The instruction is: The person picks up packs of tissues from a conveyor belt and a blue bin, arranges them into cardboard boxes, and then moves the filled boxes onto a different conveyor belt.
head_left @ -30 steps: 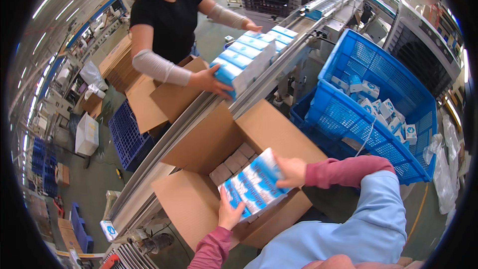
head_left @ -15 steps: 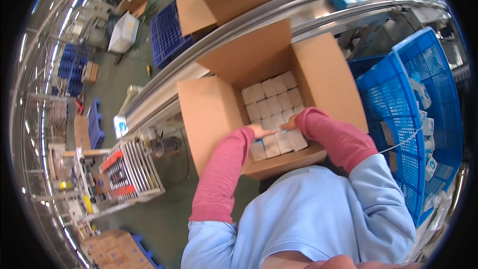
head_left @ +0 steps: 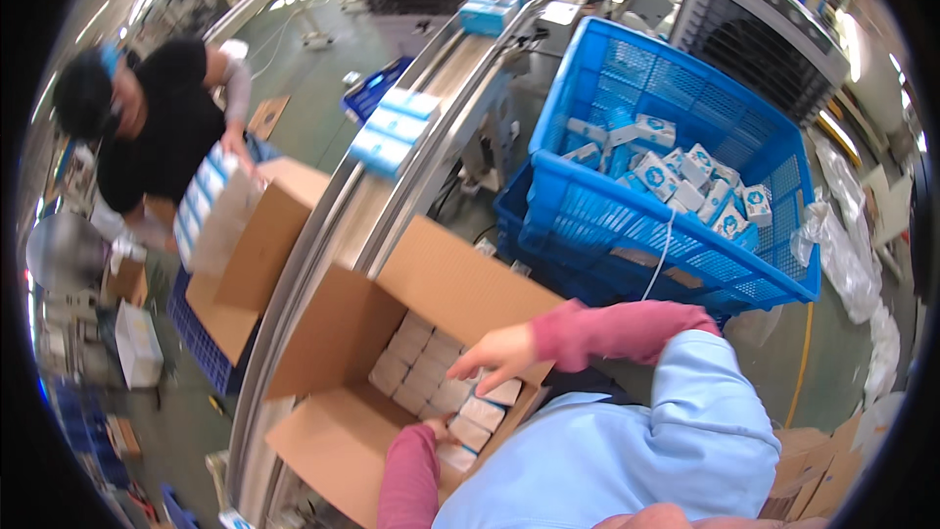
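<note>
- The open brown cardboard carton (head_left: 343, 333) sits at about six o'clock in the view, its four flaps folded outward; the far flap at one o'clock lies against the conveyor edge, the near flap points toward seven o'clock.
- Inside it, rows of small white-and-blue rectangular boxes (head_left: 416, 362) lie packed side by side, filling the right half of the carton floor up to the wall at four o'clock.
- The right hand (head_left: 499, 353) rests flat on top of the nearest boxes at the carton's four o'clock corner, fingers (head_left: 470, 364) spread apart and pressing down, clamped on nothing.
- The left hand (head_left: 438, 428) reaches in from six o'clock; only its fingertips show at the lower row of boxes, and whether they are apart or together cannot be told.
- The left half of the carton floor, toward nine o'clock, is bare cardboard, leaving room beside the packed rows.
- The long grey metal conveyor (head_left: 392, 186) runs from seven o'clock to one o'clock just beyond the carton, carrying a bundle of white-and-blue boxes (head_left: 395, 130) at eleven o'clock.
- A large blue plastic mesh crate (head_left: 666, 245) stands close at two o'clock, its near rim just beside the carton's right flap, loose boxes heaped within.
- Across the conveyor at ten o'clock, another person in a black top (head_left: 162, 137) holds a row of boxes over a second cardboard carton (head_left: 255, 235).
</note>
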Available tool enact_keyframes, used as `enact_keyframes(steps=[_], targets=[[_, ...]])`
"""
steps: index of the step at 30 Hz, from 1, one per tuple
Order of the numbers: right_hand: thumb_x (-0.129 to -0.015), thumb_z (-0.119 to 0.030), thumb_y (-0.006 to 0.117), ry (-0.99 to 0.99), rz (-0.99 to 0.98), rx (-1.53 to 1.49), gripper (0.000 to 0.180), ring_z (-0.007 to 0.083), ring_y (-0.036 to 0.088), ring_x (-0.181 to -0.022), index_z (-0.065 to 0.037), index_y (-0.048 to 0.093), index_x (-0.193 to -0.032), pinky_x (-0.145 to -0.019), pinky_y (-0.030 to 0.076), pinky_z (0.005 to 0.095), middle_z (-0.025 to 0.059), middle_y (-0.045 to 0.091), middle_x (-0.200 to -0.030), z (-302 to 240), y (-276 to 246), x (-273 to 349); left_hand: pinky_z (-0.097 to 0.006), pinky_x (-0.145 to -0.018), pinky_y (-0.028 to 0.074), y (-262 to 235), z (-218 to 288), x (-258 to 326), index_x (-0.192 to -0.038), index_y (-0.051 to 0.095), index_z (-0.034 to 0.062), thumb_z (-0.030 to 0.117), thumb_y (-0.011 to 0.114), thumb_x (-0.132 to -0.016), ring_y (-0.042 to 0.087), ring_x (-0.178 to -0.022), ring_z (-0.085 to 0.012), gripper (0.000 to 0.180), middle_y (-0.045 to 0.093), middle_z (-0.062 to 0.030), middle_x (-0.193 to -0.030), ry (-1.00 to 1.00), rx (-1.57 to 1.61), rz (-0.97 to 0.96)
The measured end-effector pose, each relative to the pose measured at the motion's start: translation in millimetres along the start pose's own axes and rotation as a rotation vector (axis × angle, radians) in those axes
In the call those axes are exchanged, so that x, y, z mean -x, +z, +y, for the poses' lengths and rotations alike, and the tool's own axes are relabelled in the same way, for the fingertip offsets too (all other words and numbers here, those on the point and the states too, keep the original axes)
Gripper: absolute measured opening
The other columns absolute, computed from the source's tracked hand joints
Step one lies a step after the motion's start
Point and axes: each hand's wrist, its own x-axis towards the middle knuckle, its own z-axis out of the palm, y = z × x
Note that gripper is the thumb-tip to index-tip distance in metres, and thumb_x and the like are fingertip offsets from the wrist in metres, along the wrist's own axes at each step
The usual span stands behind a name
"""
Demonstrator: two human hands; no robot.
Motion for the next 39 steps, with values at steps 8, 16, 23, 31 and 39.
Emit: enact_keyframes(steps=[8, 16, 23, 31, 39], targets=[[-0.075, -0.025, 0.065, 0.935, 1.324, 0.532, 0.026, 0.0179, 0.059, -0.073, -0.002, 0.06, -0.088, -0.065, 0.047, 0.0311, 0.0099, 0.063, -0.085, 93, -205, 388, -0.035, -0.092, 0.038, -23, 82, 33, -0.131, 0.03, -0.0009, 0.031, 0.077, -0.061, 0.044, -0.114, -0.0293, 0.09, 0.045, -0.0236, -0.123, -0.108, 0.172, 0.279], [-0.049, -0.05, 0.079, 1.227, 0.721, 0.377, 0.104, 0.0354, 0.042, -0.115, -0.011, 0.031, -0.132, -0.098, 0.032, 0.0407, 0.0202, 0.045, -0.124, 273, -96, 388, -0.032, -0.082, 0.045, 13, 69, 29, -0.114, 0.05, -0.004, 0.023, 0.067, -0.074, 0.057, -0.096, -0.0246, 0.051, 0.059, -0.0198, -0.103, -0.155, 0.361, 0.52], [-0.039, -0.052, 0.081, 1.337, 0.097, 0.422, 0.107, 0.0407, 0.042, -0.113, -0.016, 0.037, -0.129, -0.097, 0.033, 0.0448, 0.0199, 0.039, -0.127, 265, -120, 412, -0.033, -0.077, 0.047, 8, 70, 2, -0.112, 0.054, 0.0012, 0.037, 0.066, -0.074, 0.06, -0.088, -0.0237, 0.054, 0.062, -0.0163, -0.098, -0.154, 0.186, 0.562], [-0.055, -0.042, 0.075, 1.443, 0.419, 0.342, 0.059, 0.0335, 0.051, -0.104, -0.017, 0.061, -0.107, -0.088, 0.041, 0.0376, 0.0161, 0.049, -0.118, 286, -98, 415, -0.032, -0.075, 0.048, 40, 43, -15, -0.109, 0.057, 0.0015, 0.035, 0.065, -0.074, 0.062, -0.084, -0.0205, 0.048, 0.063, -0.0134, -0.095, -0.052, 0.255, 0.694], [-0.048, -0.033, 0.08, 1.668, 0.722, 0.924, 0.06, 0.0294, 0.053, -0.099, -0.02, 0.062, -0.105, -0.093, 0.035, 0.0374, 0.0121, 0.059, -0.106, 348, -142, 494, -0.034, -0.085, 0.043, 24, 108, 4, -0.113, 0.054, 0.0031, 0.037, 0.063, -0.074, 0.057, -0.098, -0.0266, 0.052, 0.06, -0.0161, -0.104, -0.003, 0.161, 0.751]])
